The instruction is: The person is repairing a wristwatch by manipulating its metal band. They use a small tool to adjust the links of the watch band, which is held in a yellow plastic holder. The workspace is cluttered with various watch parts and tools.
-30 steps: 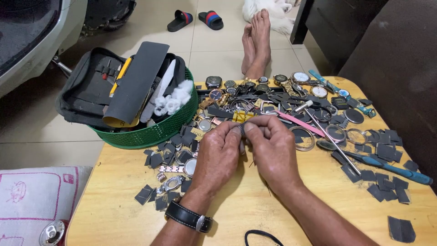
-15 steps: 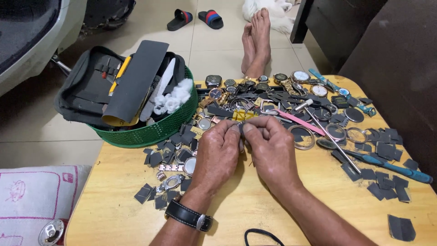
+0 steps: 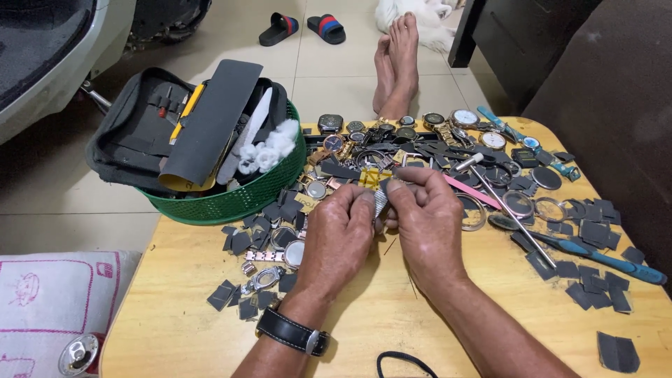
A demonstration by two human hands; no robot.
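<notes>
Head view looks down on a pale wooden table filling the lower frame. At upper left of it sits a green basket stuffed with a dark tool case. Across the top right spreads a heap of watches and small dark squares, with a blue-handled tool at right. Centre frame, the left hand and right hand meet, fingertips of both pinched together on a small metal watch band held just above the table. A black wristwatch circles the left wrist.
</notes>
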